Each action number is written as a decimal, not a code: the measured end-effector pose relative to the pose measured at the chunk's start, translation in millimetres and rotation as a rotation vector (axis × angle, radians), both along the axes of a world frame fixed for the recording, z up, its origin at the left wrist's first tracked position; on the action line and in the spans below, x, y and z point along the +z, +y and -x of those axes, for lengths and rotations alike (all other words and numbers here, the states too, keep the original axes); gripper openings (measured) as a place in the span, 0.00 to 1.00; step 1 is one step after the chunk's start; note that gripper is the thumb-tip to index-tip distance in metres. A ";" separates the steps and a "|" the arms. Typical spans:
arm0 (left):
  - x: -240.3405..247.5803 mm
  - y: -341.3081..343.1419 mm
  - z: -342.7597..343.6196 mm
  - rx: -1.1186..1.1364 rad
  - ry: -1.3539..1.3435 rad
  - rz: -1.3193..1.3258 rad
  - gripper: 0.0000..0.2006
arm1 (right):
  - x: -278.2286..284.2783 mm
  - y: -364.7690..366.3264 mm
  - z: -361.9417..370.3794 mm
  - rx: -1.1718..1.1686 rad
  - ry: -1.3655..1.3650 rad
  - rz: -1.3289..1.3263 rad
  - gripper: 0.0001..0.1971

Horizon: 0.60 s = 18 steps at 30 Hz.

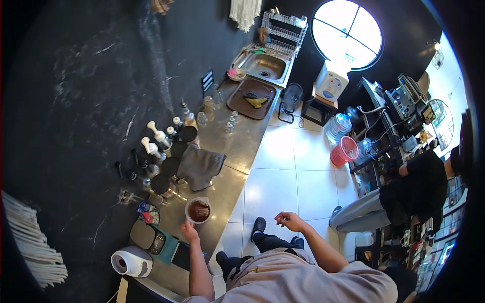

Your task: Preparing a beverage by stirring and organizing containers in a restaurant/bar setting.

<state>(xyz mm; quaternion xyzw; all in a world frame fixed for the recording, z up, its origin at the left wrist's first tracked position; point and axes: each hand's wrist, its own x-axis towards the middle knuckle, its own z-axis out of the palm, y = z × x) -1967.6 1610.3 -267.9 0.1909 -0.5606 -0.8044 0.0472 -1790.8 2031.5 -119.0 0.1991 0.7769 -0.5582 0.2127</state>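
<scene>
My left hand (190, 232) is closed at the near side of a pale cup (187, 208), apparently round its handle. Dark brown liquid (200, 212) shows inside the cup, which is at the steel counter (222, 194). Away from the counter, over the tiled floor, my right hand (290, 221) hangs in the air with loosely bent fingers and nothing visible in them. Beyond the cup a grey cloth (202, 166) is draped over dark-lidded jars (160, 185). Closer to me are a teal-and-grey device (154, 238) and a white rounded machine (132, 262).
Pump bottles (157, 135) line the dark wall. Farther along stand glasses (231, 121), a brown tray (242, 106) with a yellow-and-dark cloth (256, 100), and a sink (265, 65). A fan (291, 101), a pink bucket (345, 150) and a person in black (414, 187) are to the right.
</scene>
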 end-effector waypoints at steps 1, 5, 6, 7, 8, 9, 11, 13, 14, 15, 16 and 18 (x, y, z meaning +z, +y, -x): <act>-7.0 -1.8 -0.8 -0.015 -0.006 0.007 0.13 | 0.9 9.9 3.4 -0.007 -0.008 0.004 0.11; -16.9 5.9 6.1 0.038 -0.032 0.019 0.13 | -8.5 58.8 17.1 0.070 -0.018 0.001 0.12; -12.0 13.7 6.3 0.100 -0.038 0.016 0.12 | -9.4 67.5 22.1 0.083 -0.036 -0.017 0.12; -6.6 21.9 6.2 0.163 -0.043 0.014 0.11 | -10.2 76.3 27.9 0.096 -0.053 -0.034 0.12; -8.2 24.4 5.4 0.171 -0.047 0.019 0.11 | -7.0 84.7 34.2 0.119 -0.068 -0.045 0.12; -8.3 24.7 5.2 0.193 -0.065 0.041 0.11 | -10.7 91.8 36.9 0.127 -0.070 -0.040 0.12; -1.0 28.5 7.3 0.188 -0.049 0.074 0.11 | -20.1 108.3 43.8 0.163 -0.071 -0.002 0.13; 6.8 31.0 8.4 0.146 -0.045 0.133 0.12 | -24.0 125.6 52.4 0.200 -0.083 0.007 0.14; 13.6 42.0 8.2 0.256 -0.088 0.223 0.15 | -24.0 133.5 58.3 0.207 -0.079 0.011 0.14; 5.5 31.2 2.9 0.288 -0.047 0.491 0.17 | -23.1 140.2 65.0 0.218 -0.072 0.018 0.14; -7.6 26.3 3.3 0.309 -0.002 0.753 0.19 | -29.0 148.8 70.2 0.213 -0.065 0.044 0.13; 23.0 43.1 -13.4 0.263 -0.017 0.775 0.21 | -40.6 171.6 76.2 0.172 -0.052 0.065 0.13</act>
